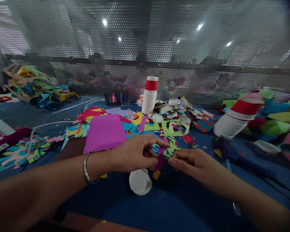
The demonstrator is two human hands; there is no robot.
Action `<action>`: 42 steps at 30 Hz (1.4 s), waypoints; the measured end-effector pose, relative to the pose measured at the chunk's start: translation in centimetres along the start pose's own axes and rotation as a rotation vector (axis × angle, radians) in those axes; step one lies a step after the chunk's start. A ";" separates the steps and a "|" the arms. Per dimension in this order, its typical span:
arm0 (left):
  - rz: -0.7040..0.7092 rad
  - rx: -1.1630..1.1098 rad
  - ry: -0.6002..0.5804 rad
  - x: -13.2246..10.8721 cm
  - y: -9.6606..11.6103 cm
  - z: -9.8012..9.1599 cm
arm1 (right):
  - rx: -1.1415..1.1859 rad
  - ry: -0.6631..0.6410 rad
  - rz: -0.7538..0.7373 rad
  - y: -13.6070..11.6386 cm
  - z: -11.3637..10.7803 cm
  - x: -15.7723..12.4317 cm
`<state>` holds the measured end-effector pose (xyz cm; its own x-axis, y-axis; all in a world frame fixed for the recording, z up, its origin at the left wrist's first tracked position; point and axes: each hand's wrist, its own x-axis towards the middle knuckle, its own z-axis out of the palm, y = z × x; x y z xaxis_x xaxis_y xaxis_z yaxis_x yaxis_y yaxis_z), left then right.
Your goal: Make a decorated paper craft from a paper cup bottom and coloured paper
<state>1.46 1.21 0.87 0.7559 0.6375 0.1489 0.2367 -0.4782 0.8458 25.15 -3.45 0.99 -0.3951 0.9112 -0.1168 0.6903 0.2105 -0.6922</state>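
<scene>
My left hand (135, 154), with a silver bangle at the wrist, hovers over the table, its index finger stretched out and its thumb apart. Right by the thumb tip is a curved purple paper piece (159, 163); whether the thumb touches it I cannot tell. My right hand (192, 162) faces it from the right, thumb and index finger pressed together. Anything between those fingertips is too small to make out. Below my left hand lies a white paper cup piece (140, 182), its round face up. An orange paper scrap (156, 175) is close beside it.
A purple sheet (106, 132) lies left, among coloured scraps. Cup stacks stand at the back (149, 96) and lean at right (239, 116). A pile of cup discs (171, 109) lies between them. A blue glue gun (246, 158) rests at right. A perforated screen (125, 64) rises behind.
</scene>
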 end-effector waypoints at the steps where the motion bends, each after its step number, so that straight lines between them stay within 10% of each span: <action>1: -0.011 0.022 0.003 0.0 0.0 -0.1 | -0.009 -0.012 0.009 0.1 -0.2 -0.1; 15: -0.117 0.031 0.386 0.9 -2.1 -6.5 | -0.504 0.017 0.072 0.7 0.0 -0.5; 42: -0.151 0.302 0.122 2.2 -4.7 -6.2 | -0.515 -0.093 0.135 -0.4 0.2 -1.7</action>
<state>-1.78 8.58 0.37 0.6241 0.7737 0.1093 0.5236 -0.5179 0.6764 25.45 -5.17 1.32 -0.3181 0.9120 -0.2588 0.9372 0.2615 -0.2307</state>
